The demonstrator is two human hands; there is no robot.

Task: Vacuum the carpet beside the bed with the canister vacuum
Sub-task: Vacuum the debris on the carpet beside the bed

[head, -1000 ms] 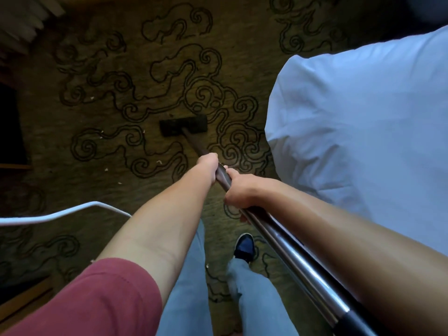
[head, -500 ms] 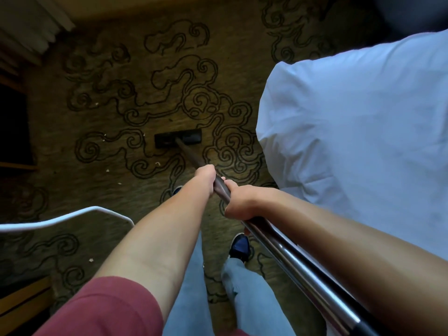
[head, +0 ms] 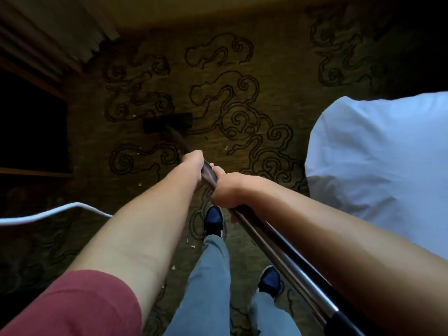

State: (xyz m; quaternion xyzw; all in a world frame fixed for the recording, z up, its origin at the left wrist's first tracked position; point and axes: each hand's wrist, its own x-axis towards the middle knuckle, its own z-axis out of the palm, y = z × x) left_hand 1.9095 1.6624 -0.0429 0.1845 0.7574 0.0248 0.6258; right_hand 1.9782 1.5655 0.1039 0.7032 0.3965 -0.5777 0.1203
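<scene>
The vacuum's shiny metal wand [head: 278, 258] runs from the lower right up to a dark flat floor head [head: 167, 122] lying on the brown carpet [head: 242, 57] with dark swirl patterns. My left hand [head: 192, 163] grips the wand higher up, toward the head. Just behind it, my right hand [head: 229, 190] is curled round the same wand. The bed [head: 378, 161] with its white sheet fills the right side. The canister itself is out of view.
A white cord or hose [head: 48, 214] arcs across the lower left. Dark wooden furniture [head: 31, 132] stands at the left, and pale curtain folds [head: 72, 27] hang at the top left. Small pale crumbs [head: 226, 148] dot the carpet. My two feet in dark shoes [head: 213, 220] stand below the hands.
The floor head has been pushed forward and left, away from the bed. The view has shifted so the bed sits further right, and my left foot has stepped ahead.
</scene>
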